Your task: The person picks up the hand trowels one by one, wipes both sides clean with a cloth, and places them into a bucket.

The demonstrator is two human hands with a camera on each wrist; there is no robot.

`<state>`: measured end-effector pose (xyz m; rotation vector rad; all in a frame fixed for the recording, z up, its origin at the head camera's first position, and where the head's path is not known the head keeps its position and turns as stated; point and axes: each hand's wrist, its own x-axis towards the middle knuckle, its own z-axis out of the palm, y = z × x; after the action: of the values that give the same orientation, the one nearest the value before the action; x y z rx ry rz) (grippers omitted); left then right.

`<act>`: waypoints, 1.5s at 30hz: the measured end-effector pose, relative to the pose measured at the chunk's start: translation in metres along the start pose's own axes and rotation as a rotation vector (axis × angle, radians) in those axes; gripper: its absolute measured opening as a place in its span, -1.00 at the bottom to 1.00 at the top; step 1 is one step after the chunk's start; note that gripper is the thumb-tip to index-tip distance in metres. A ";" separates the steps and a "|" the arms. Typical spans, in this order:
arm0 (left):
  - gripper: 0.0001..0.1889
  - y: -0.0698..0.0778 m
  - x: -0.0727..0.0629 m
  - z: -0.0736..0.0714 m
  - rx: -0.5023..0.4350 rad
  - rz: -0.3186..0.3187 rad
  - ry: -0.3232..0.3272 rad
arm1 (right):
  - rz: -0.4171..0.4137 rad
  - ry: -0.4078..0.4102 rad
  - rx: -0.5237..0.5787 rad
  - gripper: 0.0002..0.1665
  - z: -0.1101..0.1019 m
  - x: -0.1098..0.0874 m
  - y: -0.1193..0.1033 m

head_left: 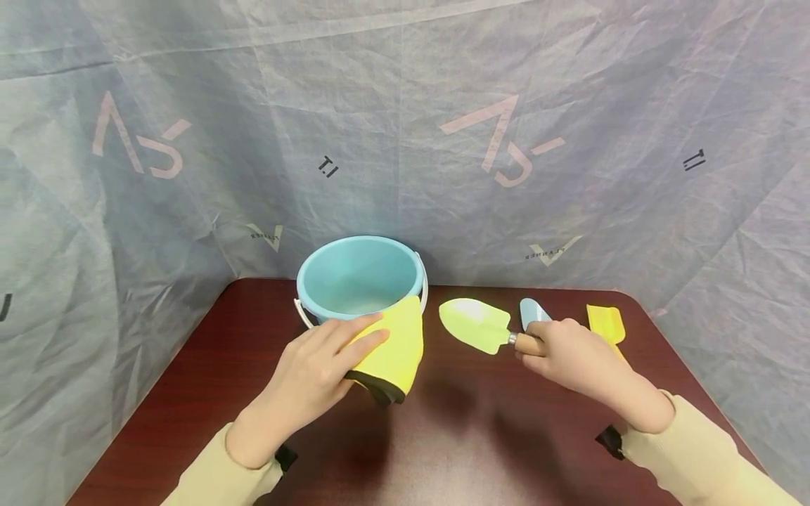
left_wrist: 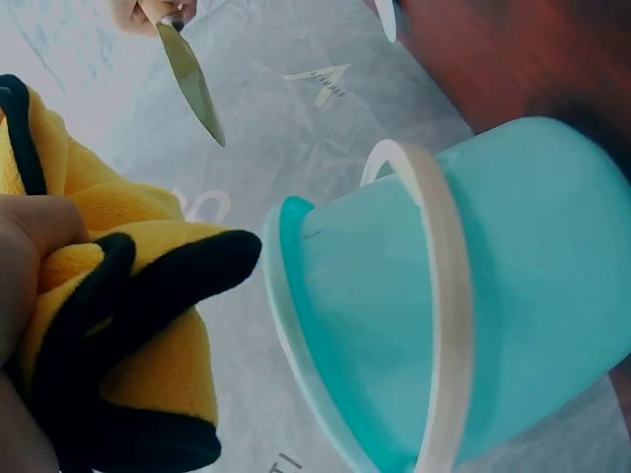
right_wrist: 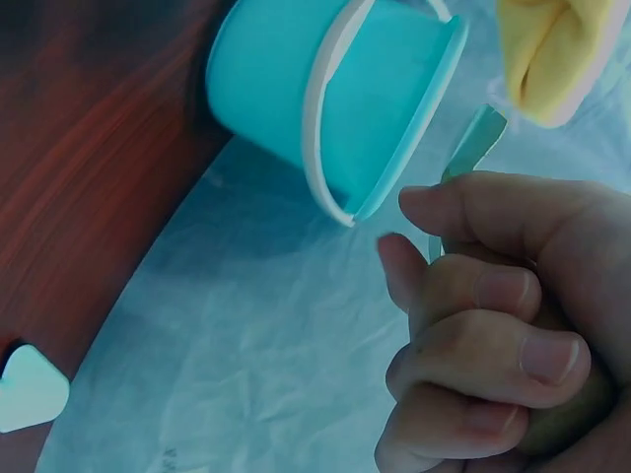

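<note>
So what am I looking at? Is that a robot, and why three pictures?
No robot: these are a person's two bare hands. The wide picture comes from a camera worn on the head, looking forward and down; the other two come from cameras on each wrist.

On the dark reddish-brown table stands a light blue bucket with a white handle. Toward the right lie a yellow toy shovel and a light blue object, partly hidden.

The left hand grips a yellow fabric item with black trim; its exact kind isn't clear. The right hand holds a yellow-green trowel by its wooden handle.
</note>
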<state>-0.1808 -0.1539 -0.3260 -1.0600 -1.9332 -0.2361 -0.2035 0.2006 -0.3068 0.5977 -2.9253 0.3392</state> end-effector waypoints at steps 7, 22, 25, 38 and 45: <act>-0.27 0.000 0.012 0.001 0.012 0.040 0.015 | -0.041 -0.017 0.006 -0.59 0.006 -0.006 -0.012; -0.44 0.010 0.037 0.014 0.095 0.147 -0.087 | -0.174 -0.030 0.017 -0.50 0.020 -0.008 -0.020; -0.49 0.013 0.040 0.019 0.132 0.163 -0.119 | -0.200 -0.030 0.014 -0.49 0.021 -0.005 -0.021; -0.54 0.023 0.039 0.035 0.225 0.200 -0.205 | -0.245 -0.003 0.003 -0.51 0.023 0.001 -0.025; -0.55 0.026 0.039 0.041 0.240 0.217 -0.239 | -0.266 -0.009 0.018 -0.51 0.023 0.002 -0.027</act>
<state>-0.1954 -0.0934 -0.3253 -1.1640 -1.9754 0.2486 -0.1962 0.1705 -0.3236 0.9792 -2.8035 0.3310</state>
